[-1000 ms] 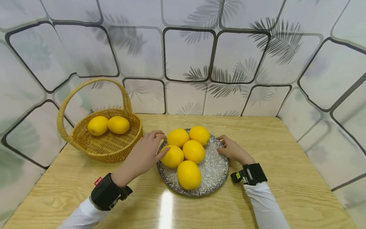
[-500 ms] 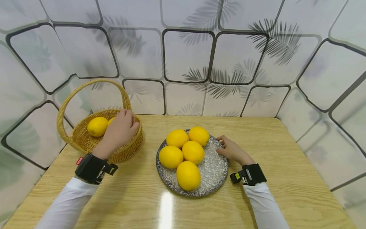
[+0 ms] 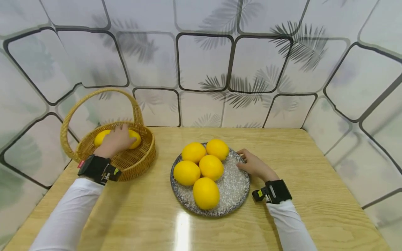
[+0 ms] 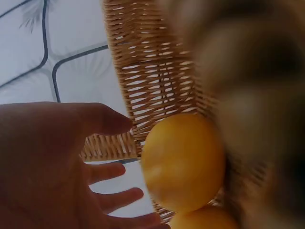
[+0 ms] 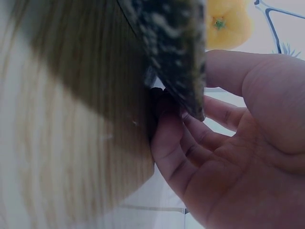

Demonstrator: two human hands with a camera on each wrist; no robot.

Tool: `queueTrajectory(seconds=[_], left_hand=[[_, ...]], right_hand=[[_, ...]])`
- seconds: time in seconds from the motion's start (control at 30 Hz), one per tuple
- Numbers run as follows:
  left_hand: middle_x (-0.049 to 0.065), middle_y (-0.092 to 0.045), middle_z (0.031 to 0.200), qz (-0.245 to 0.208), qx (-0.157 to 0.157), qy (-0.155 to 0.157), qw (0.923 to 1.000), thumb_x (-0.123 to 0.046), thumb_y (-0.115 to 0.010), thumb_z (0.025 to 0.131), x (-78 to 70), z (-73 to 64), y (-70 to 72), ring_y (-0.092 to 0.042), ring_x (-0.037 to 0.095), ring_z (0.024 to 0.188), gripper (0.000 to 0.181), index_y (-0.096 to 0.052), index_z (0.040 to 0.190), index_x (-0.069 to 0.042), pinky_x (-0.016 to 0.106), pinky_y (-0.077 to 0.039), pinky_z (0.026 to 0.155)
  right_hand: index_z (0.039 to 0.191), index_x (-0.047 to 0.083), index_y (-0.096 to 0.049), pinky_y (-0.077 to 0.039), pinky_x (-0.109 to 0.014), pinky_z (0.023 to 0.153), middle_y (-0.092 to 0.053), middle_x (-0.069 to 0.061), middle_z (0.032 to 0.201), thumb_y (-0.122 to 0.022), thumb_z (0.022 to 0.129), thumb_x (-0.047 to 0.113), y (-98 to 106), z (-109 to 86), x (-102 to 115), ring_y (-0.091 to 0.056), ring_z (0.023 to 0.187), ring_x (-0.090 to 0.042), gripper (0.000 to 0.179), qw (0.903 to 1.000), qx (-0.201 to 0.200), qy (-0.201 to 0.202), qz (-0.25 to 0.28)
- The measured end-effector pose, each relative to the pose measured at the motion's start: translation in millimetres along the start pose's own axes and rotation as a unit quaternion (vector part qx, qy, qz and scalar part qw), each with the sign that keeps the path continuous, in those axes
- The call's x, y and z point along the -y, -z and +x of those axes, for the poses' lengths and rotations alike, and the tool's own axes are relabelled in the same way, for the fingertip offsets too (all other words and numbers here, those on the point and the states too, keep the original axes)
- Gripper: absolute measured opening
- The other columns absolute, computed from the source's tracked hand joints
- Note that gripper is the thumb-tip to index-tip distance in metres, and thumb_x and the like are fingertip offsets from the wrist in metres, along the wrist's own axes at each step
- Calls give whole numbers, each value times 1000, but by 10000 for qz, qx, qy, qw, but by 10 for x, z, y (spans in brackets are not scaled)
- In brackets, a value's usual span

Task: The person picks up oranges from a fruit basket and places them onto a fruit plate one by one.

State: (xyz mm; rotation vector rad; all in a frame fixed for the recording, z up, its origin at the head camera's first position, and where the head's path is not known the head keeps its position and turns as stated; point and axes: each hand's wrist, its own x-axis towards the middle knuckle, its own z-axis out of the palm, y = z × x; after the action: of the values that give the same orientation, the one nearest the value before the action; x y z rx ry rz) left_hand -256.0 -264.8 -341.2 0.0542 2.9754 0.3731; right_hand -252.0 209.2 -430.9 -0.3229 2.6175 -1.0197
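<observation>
My left hand (image 3: 115,141) is over the wicker basket (image 3: 150,150), between two lemons lying in it. One lemon (image 3: 101,137) shows to its left and the other lemon (image 3: 135,139) to its right, each partly covered by the hand. In the left wrist view, thumb and fingers are spread, a little apart from the nearer lemon (image 4: 183,162). My right hand (image 3: 257,166) holds the right rim of the speckled grey plate (image 3: 235,184). The right wrist view shows the thumb at the rim's upper side and fingers curled beneath it. Several lemons (image 3: 206,193) sit on the plate's left half.
The basket's tall arched handle (image 3: 64,130) rises at its left and back. A wooden table (image 3: 150,216) bears both basket and plate. Patterned wall panels (image 3: 204,62) enclose the table at the back and sides.
My left hand has gone from the plate's left lemon, across the basket's right side, to the lemons inside the basket. My right hand stays at the plate's rim.
</observation>
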Motion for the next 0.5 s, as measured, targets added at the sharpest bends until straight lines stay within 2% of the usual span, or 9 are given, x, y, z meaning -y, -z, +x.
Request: queueTrajectory(seconds=[0.1,0.17,0.33,0.5], left_hand=[[51,-17,145,-65,401,-32,9992,-31,-42,98,85,3,-90,-22,67,126,74,-14,146,19,77,-26,105],[51,-15,146,-106,465,-95,9988,-31,-42,98,117,4,-145,-23,68,126,74,-16,147,17,78,-26,103],[51,-16,144,-78,222,-112,9997,-31,-46,95,128,2,-147,-29,71,120,71,-22,149,9,81,-34,94],[54,-18,137,-161,-68,-60,9998,-32,-50,95,155,26,-140,-39,68,110,67,-28,147,4,77,-42,85]], right_hand=[[141,0,-38,-46,-59,98,-48,-35,135,-55,95,16,-28,-14,-46,-49,119,-43,52,10000,25,34,-29],[141,0,-38,-47,-58,97,-48,-35,135,-55,95,16,-38,-19,-64,-49,119,-43,51,10000,39,38,-23],[142,0,-38,-47,-58,96,-48,-35,135,-54,95,16,-20,0,-38,-50,119,-44,52,9999,6,128,-12],[142,0,-38,-46,-59,98,-48,-35,135,-55,95,17,-20,11,12,-49,119,-44,53,10000,-4,59,2]])
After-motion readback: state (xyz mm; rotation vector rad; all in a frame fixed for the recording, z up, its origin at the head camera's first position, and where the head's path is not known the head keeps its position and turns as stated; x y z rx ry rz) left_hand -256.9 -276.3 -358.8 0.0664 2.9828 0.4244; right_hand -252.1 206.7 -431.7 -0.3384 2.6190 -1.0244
